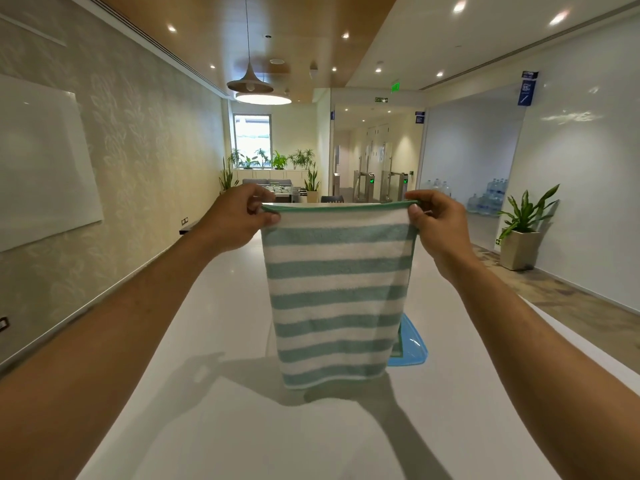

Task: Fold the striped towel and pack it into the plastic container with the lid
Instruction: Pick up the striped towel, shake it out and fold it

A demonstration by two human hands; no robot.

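Forearms frame the view, reaching out over the white surface [221, 393]. One towel [336, 292] hangs at full length above it, lower edge just clear. Left hand [239, 216] and right hand [438, 220] each pinch one top corner, grip closed on the hem. One blue lid [412, 344] lies on the surface behind the towel, mostly hidden; the container cannot be seen. Folding appears not yet started; folding, packing and closing remain.

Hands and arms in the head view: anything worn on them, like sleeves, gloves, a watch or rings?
Nothing worn shows. The left hand and right hand are bare, without gloves, and no rings are visible. Both forearms are uncovered right to the frame edge: no sleeves, watch or bands.
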